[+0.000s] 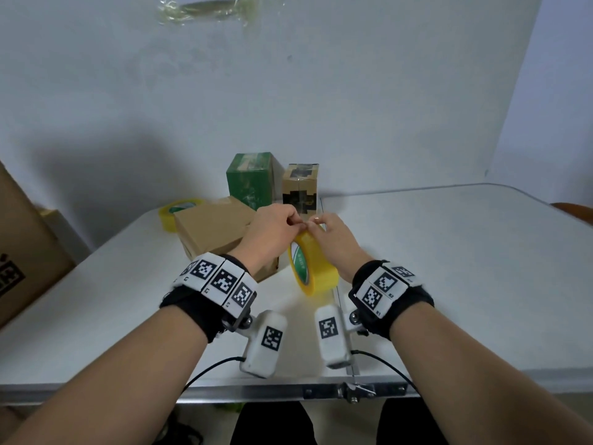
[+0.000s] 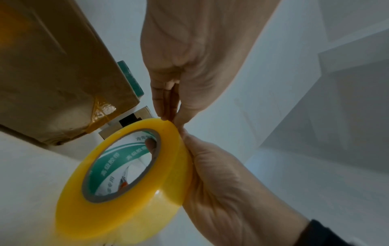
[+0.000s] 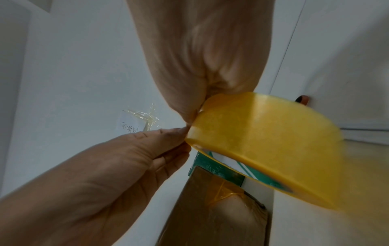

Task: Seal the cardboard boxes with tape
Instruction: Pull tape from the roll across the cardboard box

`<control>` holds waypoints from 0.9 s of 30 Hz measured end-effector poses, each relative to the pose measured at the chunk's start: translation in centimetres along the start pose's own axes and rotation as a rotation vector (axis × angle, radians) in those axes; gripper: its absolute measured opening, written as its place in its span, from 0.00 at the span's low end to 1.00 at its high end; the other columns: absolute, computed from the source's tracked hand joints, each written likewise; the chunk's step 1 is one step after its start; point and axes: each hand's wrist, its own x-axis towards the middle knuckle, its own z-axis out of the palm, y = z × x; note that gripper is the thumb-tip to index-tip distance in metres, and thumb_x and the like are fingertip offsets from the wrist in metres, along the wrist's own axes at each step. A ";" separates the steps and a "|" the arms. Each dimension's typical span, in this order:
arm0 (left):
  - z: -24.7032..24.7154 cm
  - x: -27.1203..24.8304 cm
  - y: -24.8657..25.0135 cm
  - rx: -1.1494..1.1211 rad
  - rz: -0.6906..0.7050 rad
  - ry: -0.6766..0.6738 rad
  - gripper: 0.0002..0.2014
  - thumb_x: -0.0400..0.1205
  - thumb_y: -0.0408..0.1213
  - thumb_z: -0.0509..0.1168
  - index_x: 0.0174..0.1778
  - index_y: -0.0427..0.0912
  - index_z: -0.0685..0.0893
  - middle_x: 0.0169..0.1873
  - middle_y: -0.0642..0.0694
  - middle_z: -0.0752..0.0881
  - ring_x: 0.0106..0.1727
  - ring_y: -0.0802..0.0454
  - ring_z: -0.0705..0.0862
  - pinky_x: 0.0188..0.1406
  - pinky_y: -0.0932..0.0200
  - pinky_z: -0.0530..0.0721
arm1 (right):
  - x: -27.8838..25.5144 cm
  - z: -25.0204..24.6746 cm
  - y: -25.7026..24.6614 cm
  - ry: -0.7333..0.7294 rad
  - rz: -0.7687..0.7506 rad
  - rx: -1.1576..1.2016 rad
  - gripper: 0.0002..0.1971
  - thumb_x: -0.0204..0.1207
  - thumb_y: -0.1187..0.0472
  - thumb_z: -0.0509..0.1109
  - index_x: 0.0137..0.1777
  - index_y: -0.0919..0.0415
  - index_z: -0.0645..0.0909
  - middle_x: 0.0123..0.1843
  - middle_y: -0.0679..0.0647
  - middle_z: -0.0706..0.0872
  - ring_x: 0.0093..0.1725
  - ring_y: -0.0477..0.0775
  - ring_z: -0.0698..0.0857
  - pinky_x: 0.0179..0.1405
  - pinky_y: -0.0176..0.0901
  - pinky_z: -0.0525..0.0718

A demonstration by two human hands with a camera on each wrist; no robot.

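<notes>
A yellow tape roll (image 1: 316, 268) stands on edge on the white table (image 1: 449, 268), just right of a brown cardboard box (image 1: 211, 228). My right hand (image 1: 316, 226) grips the roll at its top, with one finger showing through the core in the left wrist view. My left hand (image 1: 296, 223) pinches at the roll's upper rim (image 2: 168, 121), where the tape end lies. The right wrist view shows both sets of fingertips meeting at the tape roll (image 3: 263, 141). Amber tape (image 2: 101, 111) covers one end seam of the brown box (image 2: 52, 74).
A green box (image 1: 250, 178) and a small printed box (image 1: 300, 187) stand against the wall behind the hands. A second tape roll (image 1: 175, 211) lies at the back left. A large carton (image 1: 25, 245) stands off the table's left side. Crumpled clear tape (image 1: 211, 8) hangs on the wall.
</notes>
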 end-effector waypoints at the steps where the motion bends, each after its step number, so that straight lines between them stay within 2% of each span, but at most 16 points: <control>1: 0.0 0.0 0.1 0.009 0.008 0.007 0.08 0.82 0.42 0.69 0.36 0.50 0.82 0.43 0.51 0.84 0.42 0.57 0.79 0.34 0.66 0.71 | 0.0 0.0 0.1 -0.005 -0.004 -0.007 0.08 0.88 0.60 0.59 0.57 0.60 0.79 0.68 0.62 0.77 0.68 0.57 0.76 0.72 0.50 0.72; 3: 0.0 -0.2 0.3 0.046 0.029 0.021 0.06 0.82 0.41 0.68 0.39 0.48 0.83 0.44 0.51 0.83 0.44 0.56 0.79 0.38 0.63 0.72 | 0.1 0.0 0.5 -0.040 -0.004 0.004 0.13 0.89 0.58 0.57 0.66 0.63 0.76 0.71 0.60 0.74 0.67 0.54 0.76 0.72 0.48 0.72; 5: 0.0 -0.4 0.4 0.087 0.055 0.033 0.05 0.83 0.40 0.67 0.41 0.46 0.83 0.44 0.51 0.82 0.45 0.55 0.78 0.42 0.62 0.72 | 0.2 -0.1 1.0 -0.112 0.004 0.049 0.14 0.89 0.57 0.56 0.70 0.61 0.74 0.73 0.59 0.71 0.69 0.52 0.74 0.74 0.49 0.72; 8: -0.1 -0.5 0.6 0.106 0.099 0.034 0.05 0.84 0.38 0.66 0.43 0.44 0.85 0.45 0.50 0.82 0.46 0.55 0.78 0.43 0.64 0.72 | 0.2 -0.5 1.9 -0.160 0.045 0.206 0.18 0.86 0.54 0.64 0.73 0.55 0.71 0.76 0.57 0.70 0.73 0.56 0.75 0.74 0.55 0.76; 10: 0.0 -0.6 0.7 0.140 0.122 0.026 0.05 0.84 0.37 0.65 0.44 0.43 0.84 0.45 0.50 0.81 0.46 0.54 0.79 0.42 0.63 0.73 | 0.2 -0.8 2.7 -0.093 0.103 0.291 0.32 0.77 0.49 0.74 0.77 0.53 0.65 0.77 0.56 0.69 0.73 0.58 0.75 0.71 0.59 0.79; 11: 0.1 -0.6 0.7 0.158 0.130 0.027 0.05 0.84 0.35 0.65 0.44 0.42 0.84 0.45 0.50 0.80 0.46 0.53 0.79 0.42 0.60 0.76 | 0.2 -0.8 3.0 -0.077 0.159 0.316 0.41 0.71 0.44 0.79 0.79 0.55 0.64 0.76 0.57 0.71 0.72 0.58 0.76 0.70 0.59 0.80; 13: 0.3 -0.6 0.4 0.168 0.150 0.035 0.05 0.83 0.32 0.63 0.43 0.40 0.82 0.45 0.48 0.79 0.47 0.50 0.80 0.47 0.51 0.81 | 0.1 -0.6 3.6 -0.164 0.253 0.269 0.55 0.53 0.30 0.82 0.75 0.64 0.71 0.70 0.62 0.81 0.66 0.62 0.83 0.68 0.61 0.82; 14: 0.4 -0.6 0.3 0.162 0.169 0.032 0.05 0.83 0.31 0.61 0.43 0.39 0.81 0.45 0.48 0.78 0.47 0.49 0.79 0.48 0.48 0.82 | 0.1 -0.4 4.1 -0.230 0.259 0.209 0.55 0.49 0.25 0.80 0.70 0.65 0.77 0.65 0.65 0.86 0.62 0.64 0.86 0.67 0.63 0.83; 16: 0.4 -0.5 0.3 0.165 0.216 -0.005 0.06 0.84 0.31 0.59 0.42 0.40 0.78 0.46 0.47 0.79 0.47 0.49 0.79 0.49 0.46 0.82 | -0.2 -0.2 4.3 -0.312 0.223 0.139 0.43 0.55 0.26 0.74 0.61 0.60 0.84 0.58 0.61 0.90 0.58 0.61 0.88 0.67 0.60 0.83; 18: 0.3 -0.5 0.6 0.154 0.219 -0.046 0.07 0.85 0.31 0.58 0.41 0.42 0.77 0.47 0.48 0.81 0.49 0.50 0.80 0.48 0.48 0.83 | -0.2 -0.1 4.4 -0.347 0.186 0.136 0.36 0.62 0.30 0.71 0.61 0.57 0.84 0.56 0.57 0.91 0.57 0.57 0.89 0.65 0.57 0.84; 22: 0.1 -0.1 0.1 -0.006 0.139 -0.050 0.07 0.85 0.31 0.60 0.41 0.41 0.78 0.49 0.51 0.86 0.51 0.55 0.84 0.44 0.59 0.82 | 0.3 -0.2 4.1 -0.386 0.183 0.098 0.44 0.53 0.25 0.70 0.61 0.59 0.83 0.55 0.57 0.91 0.56 0.57 0.90 0.63 0.55 0.86; 25: -0.5 -0.4 -0.2 -0.093 0.123 -0.084 0.06 0.85 0.33 0.62 0.43 0.40 0.81 0.50 0.54 0.87 0.49 0.64 0.82 0.41 0.66 0.77 | 0.3 -0.3 3.9 -0.404 0.157 0.083 0.41 0.57 0.27 0.70 0.58 0.61 0.84 0.55 0.60 0.91 0.56 0.60 0.90 0.64 0.57 0.85; 27: -0.8 -0.6 0.2 -0.132 0.115 -0.093 0.05 0.85 0.34 0.62 0.45 0.40 0.81 0.50 0.56 0.87 0.50 0.66 0.81 0.43 0.67 0.76 | 0.3 -0.2 4.1 -0.397 0.149 0.072 0.45 0.52 0.24 0.70 0.57 0.62 0.84 0.55 0.61 0.91 0.56 0.61 0.90 0.63 0.57 0.86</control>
